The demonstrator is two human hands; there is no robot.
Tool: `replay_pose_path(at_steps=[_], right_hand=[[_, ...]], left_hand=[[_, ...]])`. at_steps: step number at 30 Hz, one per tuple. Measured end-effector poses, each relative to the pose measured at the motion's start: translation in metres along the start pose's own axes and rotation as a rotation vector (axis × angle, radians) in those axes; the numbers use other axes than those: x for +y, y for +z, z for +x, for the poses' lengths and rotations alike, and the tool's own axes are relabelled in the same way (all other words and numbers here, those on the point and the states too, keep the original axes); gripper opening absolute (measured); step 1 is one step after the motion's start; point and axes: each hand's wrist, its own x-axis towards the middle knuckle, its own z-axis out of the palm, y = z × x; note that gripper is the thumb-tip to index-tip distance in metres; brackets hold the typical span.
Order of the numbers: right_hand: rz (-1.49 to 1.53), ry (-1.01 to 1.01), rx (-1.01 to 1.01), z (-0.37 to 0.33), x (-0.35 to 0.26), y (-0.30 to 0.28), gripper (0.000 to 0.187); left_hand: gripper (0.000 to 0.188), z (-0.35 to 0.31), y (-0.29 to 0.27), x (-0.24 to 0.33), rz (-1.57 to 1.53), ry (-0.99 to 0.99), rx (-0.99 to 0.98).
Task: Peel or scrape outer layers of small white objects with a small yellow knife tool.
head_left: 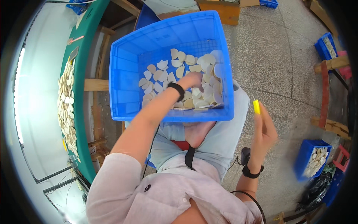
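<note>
A large blue plastic crate rests on my lap, with many flat cream and white half-round pieces lying loose inside. My left hand reaches down among the pieces at the crate's right side. Its fingers look apart, and the fingertips are partly hidden against the pieces; no piece is plainly gripped. Outside the crate, to the right, my right hand is closed around a small yellow-handled tool. A thin metal tip points up from its handle, too small to make out fully.
At left, a green-topped table carries a long heap of similar pale pieces. Smaller blue crates with pieces stand on the speckled floor at right, beside a black plastic bag. Wooden frames rise at the right edge.
</note>
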Motion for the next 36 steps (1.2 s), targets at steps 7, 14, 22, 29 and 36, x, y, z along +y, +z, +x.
replay_pose_path(at_steps=[7,14,22,29,36], right_hand=[[0.305,0.134,-0.214,-0.025,-0.032,0.043,0.048],[0.552,0.286,-0.475,-0.052,-0.073,0.079,0.019],[0.424,0.147,-0.564,-0.096,-0.093,0.102,0.018],[-0.057,-0.707,-0.592,-0.096,-0.12,0.095,0.03],[-0.243,-0.784,-0.742,-0.103,-0.133,0.093,0.041]], left_hand=[[0.029,-0.175,-0.071,0.05,-1.062,0.161,0.297],[0.028,-0.276,-0.027,0.064,-1.507,0.346,0.535],[0.027,-0.327,0.019,0.078,-1.897,0.565,0.886],[0.028,-0.342,0.05,0.068,-1.702,0.399,1.121],[0.033,-0.351,0.062,0.066,-1.635,0.339,1.145]])
